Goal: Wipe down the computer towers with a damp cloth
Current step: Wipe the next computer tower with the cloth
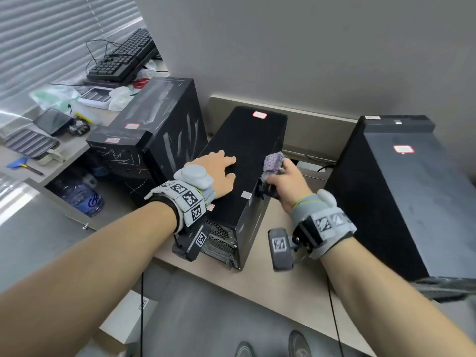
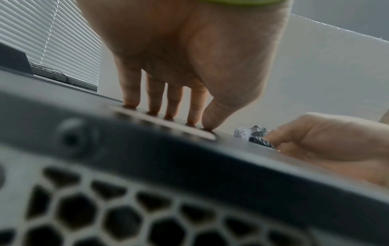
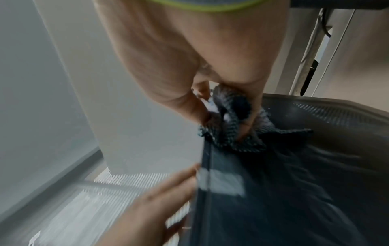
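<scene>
Three black computer towers stand on a beige desk: a scratched one at the left [image 1: 154,119], a middle one [image 1: 247,140] and a large one at the right [image 1: 401,181]. My left hand [image 1: 219,168] rests flat on the middle tower's top [image 2: 147,133], fingers [image 2: 154,99] straight and tips touching it. My right hand [image 1: 286,179] grips a crumpled purple-grey cloth [image 1: 273,163] against the middle tower's right side near its top edge. In the right wrist view the cloth [image 3: 233,126] is bunched under the fingers [image 3: 246,128] on the dark side panel [image 3: 284,183].
The desk [image 1: 278,284] runs along a grey wall, with a narrow gap between the middle and right towers. Keyboards [image 1: 123,57], bags and small items crowd the counter at the left. A water bottle [image 1: 82,197] lies under it. My shoes [image 1: 298,343] show on the floor.
</scene>
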A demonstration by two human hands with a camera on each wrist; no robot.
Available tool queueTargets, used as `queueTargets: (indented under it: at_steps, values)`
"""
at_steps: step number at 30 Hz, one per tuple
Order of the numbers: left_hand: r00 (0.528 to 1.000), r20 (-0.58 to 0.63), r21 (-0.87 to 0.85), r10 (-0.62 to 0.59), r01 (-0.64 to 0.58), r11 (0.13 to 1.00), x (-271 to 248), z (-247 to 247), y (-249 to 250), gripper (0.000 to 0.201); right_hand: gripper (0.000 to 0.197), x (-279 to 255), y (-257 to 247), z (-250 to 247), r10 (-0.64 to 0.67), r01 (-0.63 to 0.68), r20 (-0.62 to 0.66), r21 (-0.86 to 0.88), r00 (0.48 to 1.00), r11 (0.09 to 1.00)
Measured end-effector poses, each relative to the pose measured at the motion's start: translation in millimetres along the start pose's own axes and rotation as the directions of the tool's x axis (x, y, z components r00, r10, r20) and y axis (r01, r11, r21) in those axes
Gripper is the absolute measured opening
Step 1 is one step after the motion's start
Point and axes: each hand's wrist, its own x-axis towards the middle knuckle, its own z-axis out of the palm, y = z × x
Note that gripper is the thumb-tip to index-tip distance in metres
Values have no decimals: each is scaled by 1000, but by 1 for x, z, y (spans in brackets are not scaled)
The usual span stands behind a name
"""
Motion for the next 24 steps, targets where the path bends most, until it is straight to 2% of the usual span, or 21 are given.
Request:
queueTargets:
  at_steps: [2,4,6,10,11,12,13,16,19,24]
  values:
    - [1000,-25,3,18,-18,1000,-1,4,-2,51,35,-21,25,6,9,-5,54,-78,999,997]
    - [998,-39,2,46,-46,999,-1,6,-4,51,38,-43,46,14,104,-89,101,-147,989,985]
    - [997,-47,-43,68,-70,997,-1,9,-6,52,35,-51,49,17,132,-116,88,-169,987,979]
    - [989,-131,-265,64,-97,959,-7,15,-13,44,23,-46,17,13,8,-8,31,15,999,1000]
    - [984,-167,-300,61,-110,947,-9,16,-15,41,16,-47,12,13,-21,20,27,25,999,999]
    - [980,-190,-311,61,-119,943,-12,17,-17,39,18,-52,9,14,-29,29,28,14,999,999]
    - [977,-203,-301,64,-124,946,-14,18,-20,38,22,-57,12,15,-19,19,28,9,999,1000]
    - [975,-217,-255,51,-107,961,-27,19,-22,41,18,-76,31,22,75,-74,105,-14,992,997]
    - [976,-216,-193,17,-60,979,-40,21,-18,41,28,-87,42,25,42,-29,139,-91,989,995]
    - [973,-230,-169,-26,-13,986,-58,26,-18,38,30,-90,49,27,150,-138,164,-86,975,987]
